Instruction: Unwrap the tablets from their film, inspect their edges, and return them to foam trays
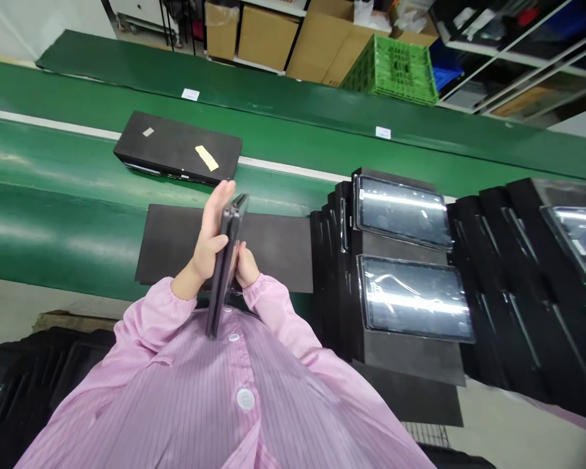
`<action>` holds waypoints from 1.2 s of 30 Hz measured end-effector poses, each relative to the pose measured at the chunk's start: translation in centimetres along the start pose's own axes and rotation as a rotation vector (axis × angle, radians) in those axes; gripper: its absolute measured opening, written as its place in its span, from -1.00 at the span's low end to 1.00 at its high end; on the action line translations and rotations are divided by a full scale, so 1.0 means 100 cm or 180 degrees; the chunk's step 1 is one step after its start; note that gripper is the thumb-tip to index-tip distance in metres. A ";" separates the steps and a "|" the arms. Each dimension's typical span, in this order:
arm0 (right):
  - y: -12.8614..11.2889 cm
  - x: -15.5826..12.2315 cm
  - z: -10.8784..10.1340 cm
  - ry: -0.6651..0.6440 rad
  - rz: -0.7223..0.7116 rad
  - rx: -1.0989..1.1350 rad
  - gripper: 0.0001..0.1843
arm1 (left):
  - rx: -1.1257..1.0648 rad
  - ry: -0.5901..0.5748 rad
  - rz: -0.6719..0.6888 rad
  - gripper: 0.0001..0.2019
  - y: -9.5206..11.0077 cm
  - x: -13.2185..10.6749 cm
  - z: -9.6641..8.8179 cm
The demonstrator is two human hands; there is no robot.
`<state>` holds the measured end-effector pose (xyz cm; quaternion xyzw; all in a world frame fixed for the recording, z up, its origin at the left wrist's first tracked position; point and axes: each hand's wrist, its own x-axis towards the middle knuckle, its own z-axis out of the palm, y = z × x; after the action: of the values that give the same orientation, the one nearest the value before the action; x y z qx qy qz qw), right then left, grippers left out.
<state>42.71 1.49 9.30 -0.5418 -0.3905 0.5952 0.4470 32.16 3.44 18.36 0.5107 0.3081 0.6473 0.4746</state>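
Note:
Two thin black display panels (223,270), seen edge-on, stand upright side by side in front of my chest. My left hand (209,238) presses against their left side, thumb bent over the near edge and fingers pointing up. On the other side, my right hand (247,266) holds them with its fingers partly hidden behind the panels. Below and beyond both hands lies a flat dark foam sheet (278,251) on the green belt.
Right of me, a stack of black foam layers (410,361) bears two film-covered screens (415,299). Another stack (508,286) stands farther right. A black foam block (178,146) with tape lies on the green belt (53,228). Beyond are a green crate (395,68) and cardboard boxes (268,36).

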 end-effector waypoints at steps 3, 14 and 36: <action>-0.006 0.004 -0.020 0.0313 0.0272 0.0020 -0.23 | -0.0207 0.0154 -0.1510 -0.39 -0.013 -0.034 -0.032; -0.012 0.021 -0.053 0.1351 -0.0319 -0.0343 -0.46 | -0.0770 0.0509 -0.2945 -0.40 -0.069 -0.085 -0.065; 0.001 -0.053 0.027 -0.3351 -0.1644 -0.1518 -0.83 | -0.0357 -0.0043 -0.2755 -0.47 -0.066 -0.086 -0.070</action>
<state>40.08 -3.50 11.09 -0.1495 -0.7981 0.5515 0.1913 27.74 -1.58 7.32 0.3121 0.4551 0.4012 0.7311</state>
